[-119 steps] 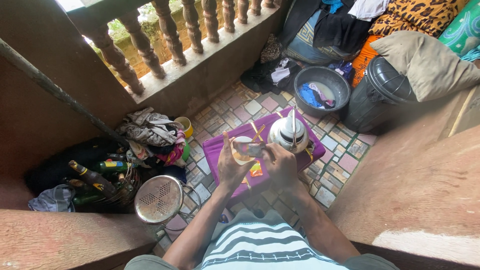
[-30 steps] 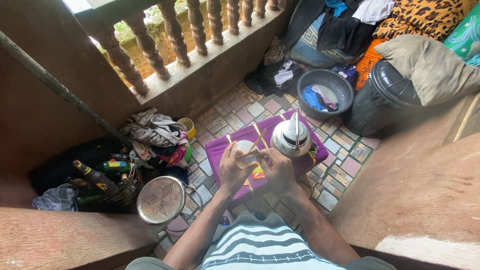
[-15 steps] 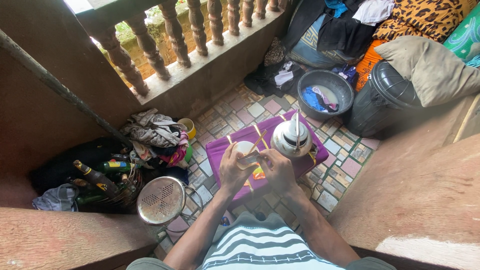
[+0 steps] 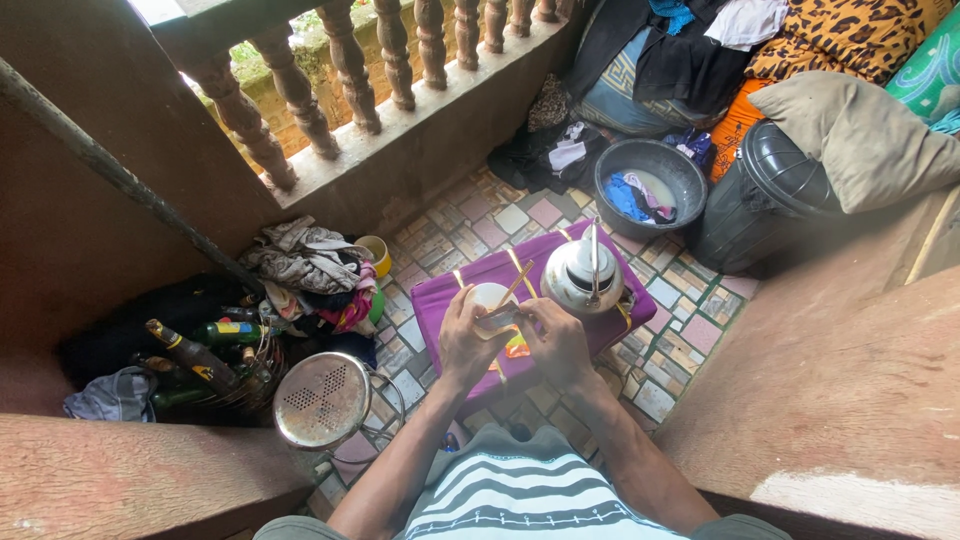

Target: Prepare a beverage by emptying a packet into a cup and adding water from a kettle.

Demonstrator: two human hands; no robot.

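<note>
A metal kettle crowds the right end of the purple suitcase; a white cup stands just left of it. The suitcase's left end lies bare.

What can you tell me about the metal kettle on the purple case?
The kettle is shiny silver metal, rounded, lid on, with a thin bail handle standing upright over it. It sits upright on the far right part of the purple case, beside the white cup. Neither hand touches it; the right hand is nearest.

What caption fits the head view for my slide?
Both hands, left hand and right hand, hold a small packet over a white cup beside a metal kettle.
</note>
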